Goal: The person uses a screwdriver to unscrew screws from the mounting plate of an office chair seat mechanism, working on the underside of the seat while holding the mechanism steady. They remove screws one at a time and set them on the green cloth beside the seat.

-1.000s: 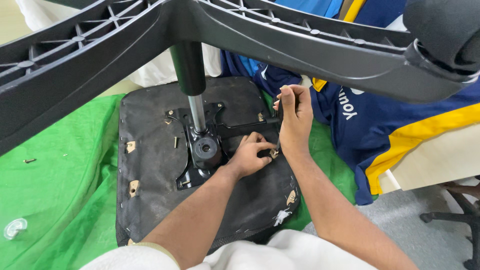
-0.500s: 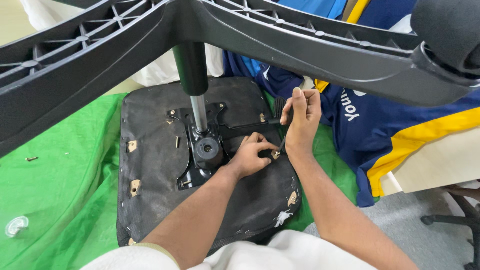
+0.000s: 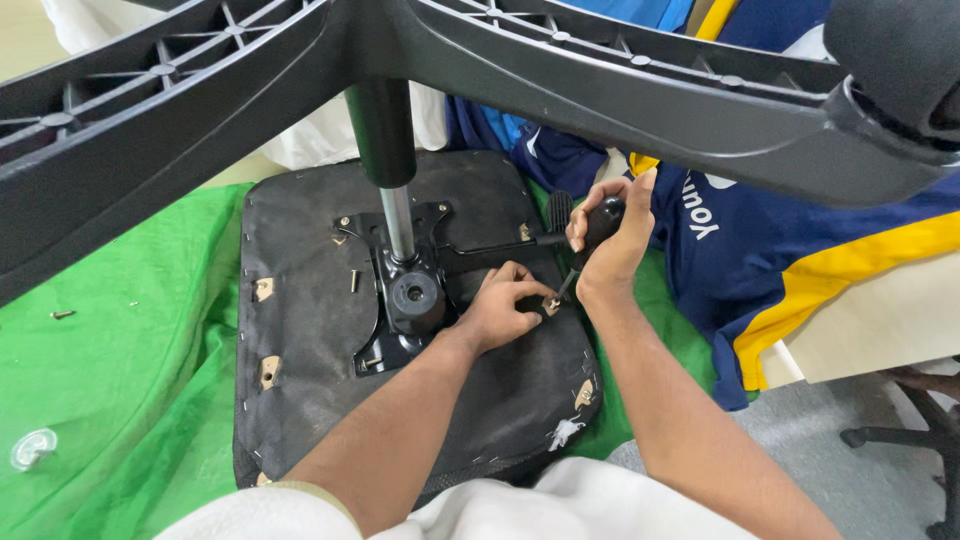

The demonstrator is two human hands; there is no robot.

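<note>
Five dark plastic spokes of an upturned chair base (image 3: 620,90) fill the top of the view, with a caster wheel (image 3: 900,60) at about two o'clock. From the hub a gas-lift column (image 3: 385,150) drops to the black seat underside (image 3: 310,370), which lies flat on a green cloth (image 3: 120,350) and takes up the middle of the picture. Its fabric is worn and stapled, with small pale torn patches along the nine o'clock edge and near five o'clock. A black metal mounting plate (image 3: 400,290) sits at the seat's centre, a lever rod running from it toward three o'clock. A blue and yellow garment (image 3: 760,260) lies at three o'clock, beside the seat.

The right hand (image 3: 605,245) is closed around the black handle of a screwdriver (image 3: 598,225), held just right of centre and tilted, its thin shaft slanting down toward seven o'clock. The left hand (image 3: 505,315) rests on the seat just right of the plate, fingertips pinched round a small screw (image 3: 550,305) where the screwdriver tip meets it. A loose screw (image 3: 62,314) lies on the cloth at nine o'clock.
</note>
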